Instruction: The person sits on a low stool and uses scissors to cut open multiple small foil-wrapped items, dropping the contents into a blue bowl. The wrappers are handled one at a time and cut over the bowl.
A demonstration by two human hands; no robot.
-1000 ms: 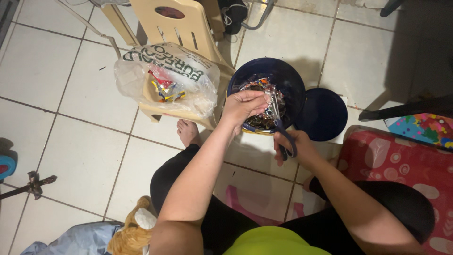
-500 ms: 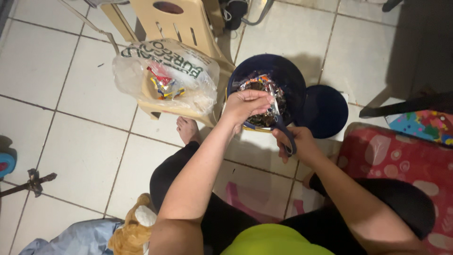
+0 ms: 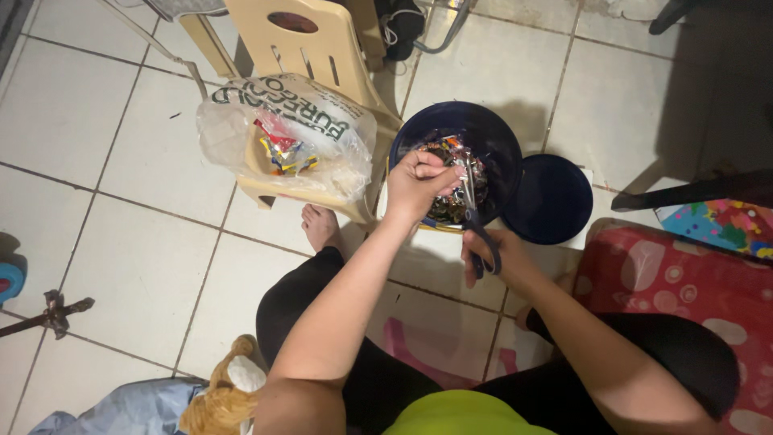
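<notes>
Left hand [image 3: 419,184] hovers over the dark blue bucket [image 3: 491,133], its fingers pinched closed on a small shiny wrapper [image 3: 460,165] held just above the heap of colourful wrappers inside. Right hand [image 3: 493,256] sits near the bucket's front rim, fingers curled through the dark handles of the scissors [image 3: 477,229], whose blades point up toward the pinched wrapper; whether the blades touch it is hard to tell. The bucket stands on the tiled floor [image 3: 121,225], with its round blue lid [image 3: 551,200] lying just beside it on the right. To the left, a clear plastic bag [image 3: 282,137] with bright scraps rests on a beige plastic chair [image 3: 302,44]. A red patterned cushion [image 3: 684,282] lies at the right.
</notes>
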